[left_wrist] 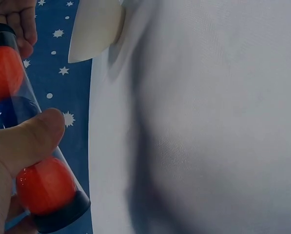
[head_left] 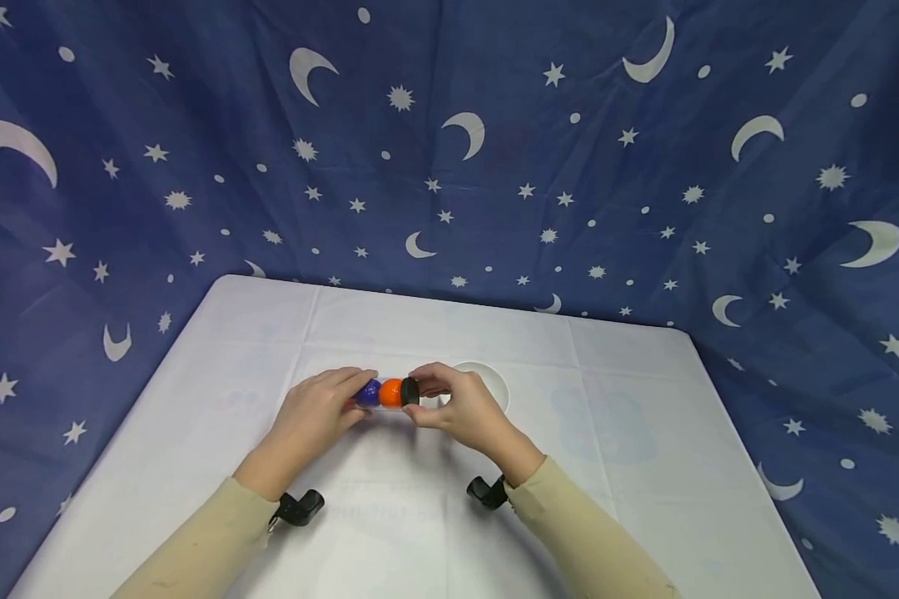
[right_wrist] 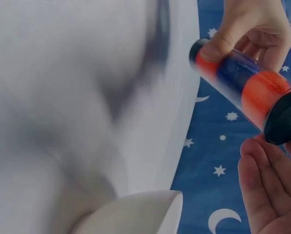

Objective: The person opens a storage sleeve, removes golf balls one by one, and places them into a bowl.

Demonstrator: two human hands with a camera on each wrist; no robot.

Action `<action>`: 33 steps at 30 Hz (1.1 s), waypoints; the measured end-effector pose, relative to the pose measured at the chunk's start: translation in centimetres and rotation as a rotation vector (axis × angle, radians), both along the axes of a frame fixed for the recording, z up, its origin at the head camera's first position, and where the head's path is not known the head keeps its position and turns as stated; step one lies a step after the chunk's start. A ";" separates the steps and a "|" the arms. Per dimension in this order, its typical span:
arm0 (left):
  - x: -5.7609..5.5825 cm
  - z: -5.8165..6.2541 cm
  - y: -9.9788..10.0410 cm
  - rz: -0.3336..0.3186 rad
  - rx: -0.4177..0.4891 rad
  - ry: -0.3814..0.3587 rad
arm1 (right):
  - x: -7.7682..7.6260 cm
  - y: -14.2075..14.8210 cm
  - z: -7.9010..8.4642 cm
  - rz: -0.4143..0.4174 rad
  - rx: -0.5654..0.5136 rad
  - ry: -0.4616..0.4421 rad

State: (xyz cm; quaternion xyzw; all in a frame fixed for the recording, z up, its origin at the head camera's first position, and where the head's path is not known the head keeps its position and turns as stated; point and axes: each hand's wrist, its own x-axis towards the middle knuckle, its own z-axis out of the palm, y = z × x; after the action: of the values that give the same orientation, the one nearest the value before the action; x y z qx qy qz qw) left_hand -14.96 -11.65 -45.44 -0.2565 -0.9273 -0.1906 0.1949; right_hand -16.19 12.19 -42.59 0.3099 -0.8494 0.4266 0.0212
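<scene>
A clear tube (right_wrist: pixel 235 78) with black caps on both ends lies sideways between the two hands, above the white table. Inside it are an orange ball (head_left: pixel 391 393), a blue ball (head_left: pixel 370 393) in the middle and another orange-red ball (left_wrist: pixel 45 185) at the left end. My left hand (head_left: pixel 316 408) grips the tube near that end, thumb across its side in the left wrist view. At the other end my right hand (head_left: pixel 474 409) pinches the black cap (head_left: pixel 409 392) between thumb and fingers. A white bowl (head_left: pixel 499 384) stands just behind the right hand, which partly covers it.
A white cloth covers the table (head_left: pixel 644 474). Behind and beside it hangs a blue curtain (head_left: pixel 494 75) with moons and stars. Black wrist devices (head_left: pixel 300 507) are strapped at both sleeves, low over the cloth.
</scene>
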 end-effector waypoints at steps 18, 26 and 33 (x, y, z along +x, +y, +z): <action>0.1 0.1 -0.4 0.016 -0.039 0.005 | -0.1 0.3 0.2 0.028 0.091 0.077; -0.1 0.0 -0.6 0.024 -0.040 0.006 | -0.2 0.6 0.3 -0.015 0.098 0.062; -0.2 0.1 -1.0 0.035 -0.025 -0.018 | -0.1 0.9 0.5 -0.057 0.069 0.047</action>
State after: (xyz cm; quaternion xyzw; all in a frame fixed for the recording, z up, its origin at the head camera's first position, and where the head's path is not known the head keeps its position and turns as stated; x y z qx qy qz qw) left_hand -15.12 -12.65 -45.37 -0.2411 -0.9357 -0.1779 0.1864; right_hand -16.25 13.07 -42.05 0.2960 -0.8715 0.3888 0.0428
